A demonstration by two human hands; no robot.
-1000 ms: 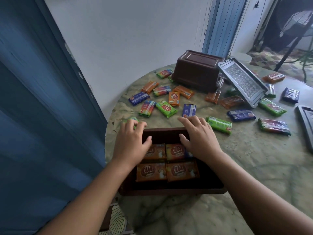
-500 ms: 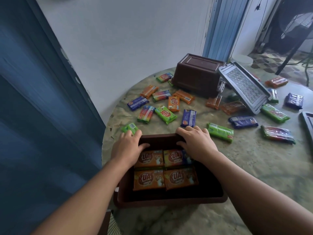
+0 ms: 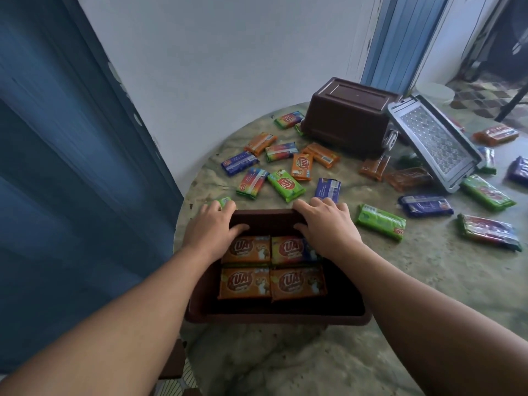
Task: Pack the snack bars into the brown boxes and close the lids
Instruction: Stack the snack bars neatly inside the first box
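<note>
Open brown rectangular plastic box (image 3: 274,315) at 6 o'clock on the round, mottled green stone-look table (image 3: 428,281), near rim sitting close to the table edge. Left hand (image 3: 213,227) hooked over the far-left corner of the box, fingers outside the far wall, thumb inside; right hand (image 3: 325,224) gripping the far-right corner the same way. Both curled closed on the box wall, no bar held. Inside: 4 orange foil-wrapped snack bars (image 3: 245,282) laid flat in a two-by-two layer, with the blue edge of a further wrapper peeking out at the right of the far row; unclear whether a fifth bar or packaging. Risks, as judged: any pull toward 6 o'clock could carry the box over the table edge, since little margin shows there; a tilt from the two-corner grip could slide the flat layer out of order. Small green wrapped bar (image 3: 223,202) partly under the left fingers at 9 o'clock, liable to be swept off the edge. Counts on the table: brown boxes 2, the second dark brown box (image 3: 345,115) inverted at 12 o'clock; grey slotted plastic lid (image 3: 434,141) leaning on it at 1 o'clock, 1. Loose bars roughly 22: about 7 orange, 6 green, 5 blue/purple, 2 rainbow-striped, 1 red, 1 undetermined; several under the lid too hidden for a firm count. No lid closed yet.
</note>
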